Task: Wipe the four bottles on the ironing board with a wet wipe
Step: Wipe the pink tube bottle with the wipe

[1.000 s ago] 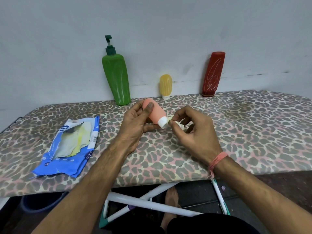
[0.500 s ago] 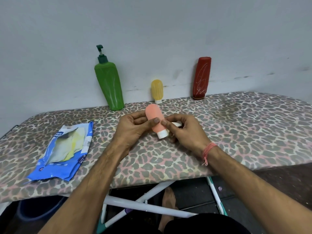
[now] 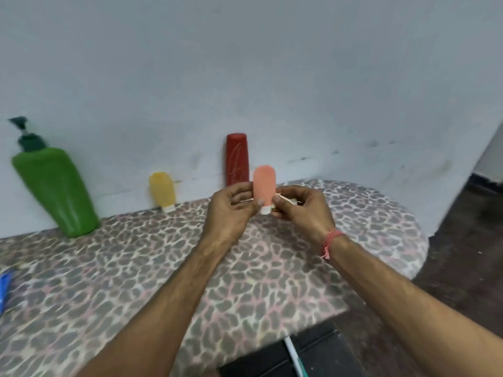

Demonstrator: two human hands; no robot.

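Note:
A small salmon-pink bottle (image 3: 263, 188) with a white cap is held upright, cap down, above the leopard-print ironing board (image 3: 114, 273). My left hand (image 3: 231, 210) pinches it near the cap. My right hand (image 3: 302, 210) holds a crumpled white wet wipe (image 3: 289, 200) against the bottle's right side. Against the wall stand a green pump bottle (image 3: 54, 191), a small yellow bottle (image 3: 162, 190) and a dark red bottle (image 3: 237, 158), the red one partly behind the pink bottle and my left fingers.
A blue wipe pack (image 3: 4, 288) shows only its edge at the far left of the board. The board's rounded end (image 3: 408, 240) lies at the right, with dark floor (image 3: 462, 254) beyond it. A white board leg (image 3: 295, 357) shows below.
My hands have lifted the pink bottle upright and carried it right, in front of the red bottle. The view has swung right, so the wipe pack is nearly out of frame.

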